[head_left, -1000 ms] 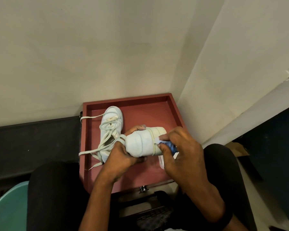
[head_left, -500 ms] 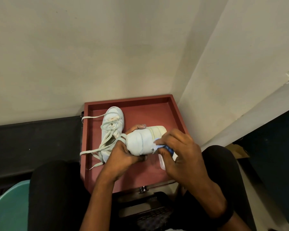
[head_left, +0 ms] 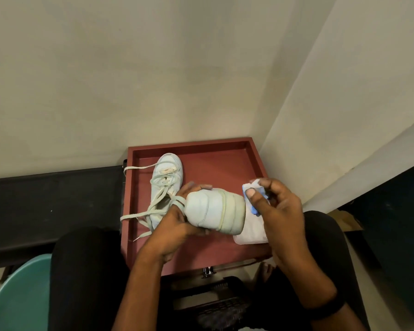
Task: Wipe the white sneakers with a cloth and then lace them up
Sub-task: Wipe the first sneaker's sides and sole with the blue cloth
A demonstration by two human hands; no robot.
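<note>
White sneaker [head_left: 215, 209] hangs over the near half of the red tray [head_left: 213, 149]. The left hand [head_left: 175, 225] grips it, fingers curled round its upper, with the sole turned to the right. The right hand [head_left: 280, 211] pinches a white-and-blue cloth [head_left: 252, 186] between thumb and fingertips, just right of the sole. The second sneaker [head_left: 167, 170] lies at the tray's far left, its loose laces [head_left: 139, 215] trailing over the left rim.

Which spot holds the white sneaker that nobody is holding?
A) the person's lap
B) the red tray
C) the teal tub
B: the loose-laced sneaker lies in the red tray, beside the held sneaker that the left hand grips while the right hand pinches the cloth.
</note>
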